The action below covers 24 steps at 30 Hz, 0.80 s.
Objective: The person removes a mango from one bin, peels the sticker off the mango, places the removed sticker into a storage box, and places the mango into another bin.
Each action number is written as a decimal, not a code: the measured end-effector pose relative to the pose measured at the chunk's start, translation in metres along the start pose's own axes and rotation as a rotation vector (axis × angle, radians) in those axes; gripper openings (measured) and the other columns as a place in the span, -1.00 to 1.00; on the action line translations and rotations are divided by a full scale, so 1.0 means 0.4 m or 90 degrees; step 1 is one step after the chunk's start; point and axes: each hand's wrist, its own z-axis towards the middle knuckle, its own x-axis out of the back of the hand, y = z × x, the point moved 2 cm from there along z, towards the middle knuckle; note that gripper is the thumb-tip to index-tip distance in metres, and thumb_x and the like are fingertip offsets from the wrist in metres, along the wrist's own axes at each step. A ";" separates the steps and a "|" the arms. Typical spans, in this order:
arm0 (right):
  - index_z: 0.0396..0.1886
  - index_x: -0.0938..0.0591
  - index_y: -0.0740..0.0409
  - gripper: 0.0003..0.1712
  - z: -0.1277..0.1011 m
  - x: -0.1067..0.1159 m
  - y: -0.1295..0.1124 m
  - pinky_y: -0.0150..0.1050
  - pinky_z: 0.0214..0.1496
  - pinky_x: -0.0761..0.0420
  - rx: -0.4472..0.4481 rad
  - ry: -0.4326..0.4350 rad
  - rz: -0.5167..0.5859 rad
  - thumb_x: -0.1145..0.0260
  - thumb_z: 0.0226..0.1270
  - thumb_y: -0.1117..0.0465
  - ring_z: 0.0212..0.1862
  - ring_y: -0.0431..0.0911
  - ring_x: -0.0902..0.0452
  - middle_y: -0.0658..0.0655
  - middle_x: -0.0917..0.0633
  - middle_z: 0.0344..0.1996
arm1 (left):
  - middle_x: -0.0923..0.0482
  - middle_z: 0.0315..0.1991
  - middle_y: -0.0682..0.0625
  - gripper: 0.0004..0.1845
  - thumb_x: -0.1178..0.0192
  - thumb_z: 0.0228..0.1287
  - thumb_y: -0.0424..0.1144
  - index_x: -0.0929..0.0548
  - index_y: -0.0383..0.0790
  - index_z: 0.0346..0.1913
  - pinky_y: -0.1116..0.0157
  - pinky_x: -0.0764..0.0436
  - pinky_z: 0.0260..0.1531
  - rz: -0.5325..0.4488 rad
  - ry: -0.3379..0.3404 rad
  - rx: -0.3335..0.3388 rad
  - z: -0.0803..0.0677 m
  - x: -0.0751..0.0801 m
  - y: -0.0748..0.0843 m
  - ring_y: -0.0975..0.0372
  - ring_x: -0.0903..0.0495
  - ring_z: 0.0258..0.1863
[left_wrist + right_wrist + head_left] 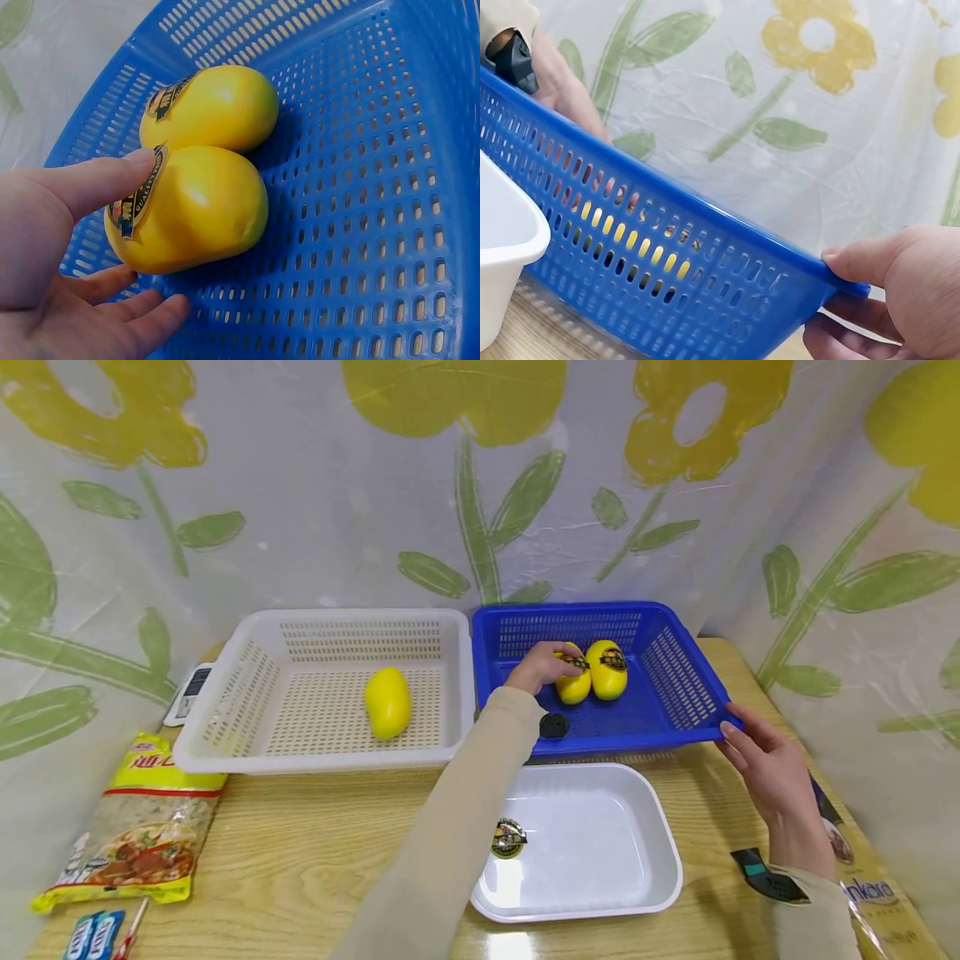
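My left hand (546,665) reaches into the blue basket (525,747) and holds the nearer of two yellow mangoes (217,214). Its thumb lies on that mango's black label while the fingers bend round the lower side. Right beside it in the basket rests the other labelled mango (609,672). My right hand (768,768) grips the basket's front right corner, thumb on top of the rim and fingers underneath. In the right wrist view, the mangoes show only as yellow through the slots of the basket wall.
Left of the blue basket stands a white basket (322,766) with one mango (388,703). A white tray (585,843) with a round sticker (509,838) is in front. A food bag (142,827) and blue packets (93,935) lie at the left, a printed package (873,893) at the right.
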 end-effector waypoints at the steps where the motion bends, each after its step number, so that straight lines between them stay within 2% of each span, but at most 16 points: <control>1: 0.44 -0.33 0.21 -0.25 0.001 -0.001 0.000 -0.39 -0.02 -0.57 0.000 -0.001 0.002 -0.38 0.27 0.27 -0.11 -0.29 -0.66 0.01 -0.50 0.01 | -0.39 0.33 -0.14 -0.59 -0.30 0.27 -0.40 -0.61 -0.22 0.19 0.12 -0.45 0.22 -0.001 0.000 0.001 0.000 0.000 0.000 0.00 -0.38 0.28; 7: 0.45 -0.29 0.23 -0.22 0.003 -0.003 0.002 -0.39 -0.03 -0.58 -0.001 -0.002 -0.004 -0.38 0.28 0.26 -0.11 -0.29 -0.66 0.00 -0.50 0.01 | -0.36 0.36 -0.13 -0.55 -0.24 0.26 -0.51 -0.60 -0.19 0.21 0.10 -0.47 0.20 -0.004 -0.006 -0.001 0.003 0.002 -0.003 0.00 -0.36 0.30; 15: 0.47 -0.25 0.25 -0.19 0.002 0.000 0.001 -0.40 -0.03 -0.57 -0.003 -0.005 -0.021 -0.37 0.28 0.24 -0.12 -0.30 -0.66 -0.02 -0.50 0.02 | -0.37 0.35 -0.10 -0.52 -0.29 0.26 -0.42 -0.58 -0.11 0.25 0.13 -0.50 0.16 0.055 -0.011 -0.012 0.013 -0.005 -0.008 0.02 -0.41 0.25; 24: 0.46 -0.28 0.23 -0.22 0.001 0.005 0.000 -0.40 -0.04 -0.59 -0.001 -0.007 -0.013 -0.37 0.29 0.26 -0.11 -0.30 -0.65 -0.03 -0.51 0.00 | -0.34 0.36 -0.11 -0.49 -0.23 0.24 -0.55 -0.59 -0.10 0.23 0.10 -0.53 0.10 0.055 -0.008 0.016 0.006 -0.004 -0.003 0.01 -0.39 0.26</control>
